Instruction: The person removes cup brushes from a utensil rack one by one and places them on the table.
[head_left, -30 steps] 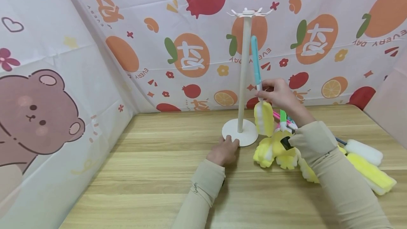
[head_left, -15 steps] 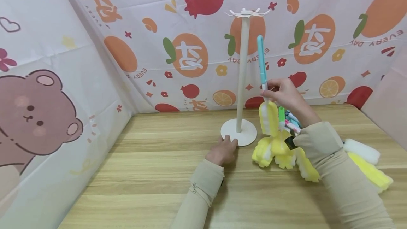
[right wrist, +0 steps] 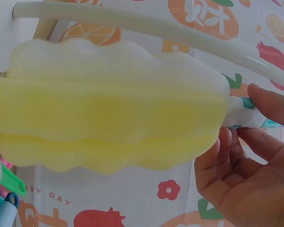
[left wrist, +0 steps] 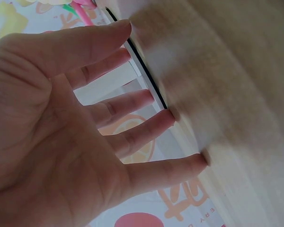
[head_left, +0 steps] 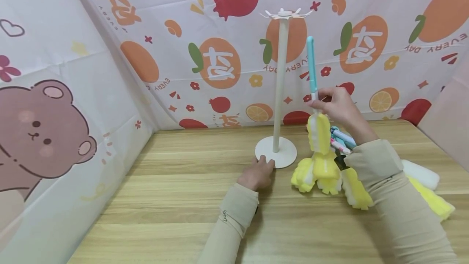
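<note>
In the head view my right hand [head_left: 338,103] pinches a sponge bottle brush [head_left: 318,133] between thumb and fingers, near where its teal handle meets the neck. The brush stands nearly upright, handle up, its yellow-and-white sponge head hanging over other brushes. In the right wrist view the sponge [right wrist: 109,109] fills much of the picture. A white stand [head_left: 280,84] with a ring of hooks [head_left: 286,13] on top rises to the left of the brush, apart from it. My left hand [head_left: 256,173] touches the front rim of its round base [head_left: 286,146], fingers extended and spread.
Below the held brush lies a pile of yellow sponge brushes [head_left: 326,168] with coloured handles [head_left: 341,141]. A white sponge head [head_left: 421,173] and a long yellow one [head_left: 432,201] lie farther right, partly behind my right sleeve. A printed cloth [head_left: 183,64] backs the wooden table [head_left: 165,199].
My right hand has carried the brush to the right, away from the stand's pole, and slightly up. My left hand stays at the base.
</note>
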### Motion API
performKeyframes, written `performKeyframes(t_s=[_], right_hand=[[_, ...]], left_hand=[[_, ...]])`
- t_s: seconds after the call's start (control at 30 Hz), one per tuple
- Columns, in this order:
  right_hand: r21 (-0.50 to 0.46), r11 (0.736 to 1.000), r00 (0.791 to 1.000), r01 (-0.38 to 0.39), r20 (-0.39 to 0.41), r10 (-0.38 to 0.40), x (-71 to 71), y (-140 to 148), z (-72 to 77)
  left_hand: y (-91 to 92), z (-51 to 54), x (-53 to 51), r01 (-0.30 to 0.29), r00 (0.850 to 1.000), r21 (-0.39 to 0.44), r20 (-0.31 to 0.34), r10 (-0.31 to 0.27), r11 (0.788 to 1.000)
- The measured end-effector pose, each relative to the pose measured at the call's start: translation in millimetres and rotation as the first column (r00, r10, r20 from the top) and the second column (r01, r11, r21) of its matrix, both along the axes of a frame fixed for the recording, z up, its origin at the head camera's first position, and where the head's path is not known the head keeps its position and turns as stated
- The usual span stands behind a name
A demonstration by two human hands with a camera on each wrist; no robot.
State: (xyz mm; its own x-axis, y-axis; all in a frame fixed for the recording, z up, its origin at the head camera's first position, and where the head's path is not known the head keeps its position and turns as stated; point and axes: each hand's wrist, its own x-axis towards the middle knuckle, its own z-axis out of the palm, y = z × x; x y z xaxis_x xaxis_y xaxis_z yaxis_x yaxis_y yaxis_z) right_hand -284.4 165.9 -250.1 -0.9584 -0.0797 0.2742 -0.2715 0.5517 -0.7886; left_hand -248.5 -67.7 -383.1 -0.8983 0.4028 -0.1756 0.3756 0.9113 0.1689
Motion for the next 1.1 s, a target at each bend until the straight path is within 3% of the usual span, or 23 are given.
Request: performKeyframes(t_s=[1.1], right_hand=[[0.115,0.991,0.992,0.069,-0.109,-0.057,-1.0,12,-4.3]], left_hand=[[1.2,-0.1,-1.2,-0.006,1.0,-0.007,0.003,0.006,1.0]])
